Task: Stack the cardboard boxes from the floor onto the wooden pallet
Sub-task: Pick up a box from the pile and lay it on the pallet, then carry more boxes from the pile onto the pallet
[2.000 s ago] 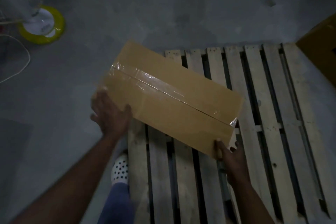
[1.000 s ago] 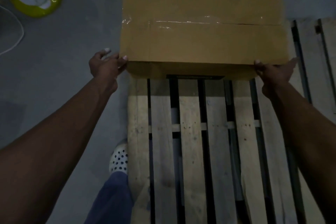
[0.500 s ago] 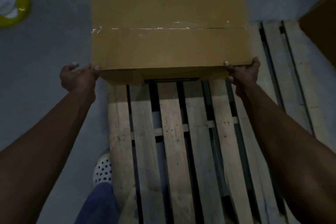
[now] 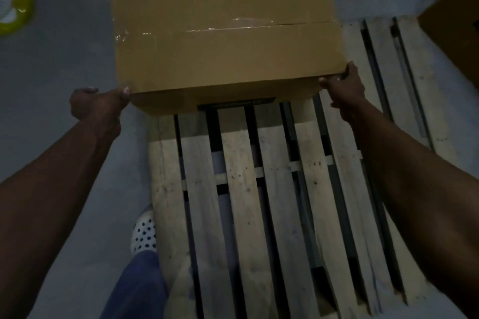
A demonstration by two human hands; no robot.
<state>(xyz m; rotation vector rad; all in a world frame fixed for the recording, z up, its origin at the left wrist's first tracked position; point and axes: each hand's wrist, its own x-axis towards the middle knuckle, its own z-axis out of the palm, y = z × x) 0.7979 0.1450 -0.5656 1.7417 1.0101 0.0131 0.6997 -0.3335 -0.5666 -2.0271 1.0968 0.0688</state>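
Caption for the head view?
Left hand and right hand grip the cardboard box by its near corners at the far end of the wooden pallet.

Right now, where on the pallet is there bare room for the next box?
Bare pallet slats run from the near face of the cardboard box toward the person; a narrower strip lies between its right end and the second box. The far left is crowded: left hand and right hand hold its near corners.

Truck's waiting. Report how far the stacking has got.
Done: nothing stacked yet. In hand: first box sits at the pallet's far end, right hand gripping a near corner, left hand touching the other. Left: release it, then the second box at far right.
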